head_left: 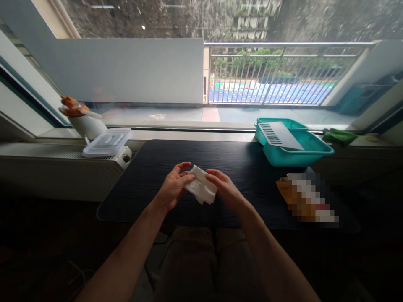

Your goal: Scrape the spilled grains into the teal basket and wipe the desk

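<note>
A folded white cloth or tissue [200, 188] is held between both of my hands, just above the near part of a black table [151, 163]. My left hand [174, 187] pinches its left edge with thumb and fingers. On the right edge, the fingers of my right hand [225, 188] are curled over the cloth.
A teal plastic basin [311, 153] with a white slotted board [281, 135] in it stands at the table's far right. A blurred package [307, 199] lies at the right front. A clear lidded box [107, 141] and a white jar [88, 123] sit on the radiator ledge at left. A green cloth [339, 136] lies on the window sill.
</note>
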Demonstrator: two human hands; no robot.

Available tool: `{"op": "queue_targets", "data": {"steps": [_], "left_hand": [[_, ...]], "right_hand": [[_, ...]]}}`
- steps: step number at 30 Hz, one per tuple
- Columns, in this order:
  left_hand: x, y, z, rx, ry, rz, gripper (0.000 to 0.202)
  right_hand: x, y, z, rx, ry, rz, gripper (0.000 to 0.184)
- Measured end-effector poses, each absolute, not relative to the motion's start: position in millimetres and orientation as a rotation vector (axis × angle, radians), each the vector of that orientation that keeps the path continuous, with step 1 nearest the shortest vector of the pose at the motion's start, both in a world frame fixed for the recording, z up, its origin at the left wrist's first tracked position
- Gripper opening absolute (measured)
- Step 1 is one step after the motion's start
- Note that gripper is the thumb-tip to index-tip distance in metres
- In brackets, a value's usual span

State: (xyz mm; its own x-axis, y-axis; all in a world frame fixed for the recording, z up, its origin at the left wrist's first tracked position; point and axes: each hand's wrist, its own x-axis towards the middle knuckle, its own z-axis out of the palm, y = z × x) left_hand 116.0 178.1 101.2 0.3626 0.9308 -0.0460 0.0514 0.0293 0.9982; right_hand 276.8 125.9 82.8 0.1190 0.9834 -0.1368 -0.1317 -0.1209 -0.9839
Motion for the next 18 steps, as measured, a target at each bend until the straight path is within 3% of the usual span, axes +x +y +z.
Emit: {"op": "queue_targets", "data": {"steps": [3,7,11,13,18], "left_hand": [[116,182,90,1.512,1.065,0.902,0.054],[112,183,73,1.807,1.235,0.954,0.054],[106,172,70,2.111,1.167,0.902,0.024],[103,166,72,2.282,0.968,0.772,0.019],[100,170,68,2.657,0.566,0.376,0.044]], "right_hand": [[276,130,76,-1.364,-1.184,1.159,0.036],[270,138,66,-1.721,-1.556,0.586,0.028],[277,131,66,-1.765,-1.649,0.447,0.039],[289,123,68,-1.784,-1.64,0.382,0.045],[319,102,61,-1.807,-1.525,0.292,0.037]]}}
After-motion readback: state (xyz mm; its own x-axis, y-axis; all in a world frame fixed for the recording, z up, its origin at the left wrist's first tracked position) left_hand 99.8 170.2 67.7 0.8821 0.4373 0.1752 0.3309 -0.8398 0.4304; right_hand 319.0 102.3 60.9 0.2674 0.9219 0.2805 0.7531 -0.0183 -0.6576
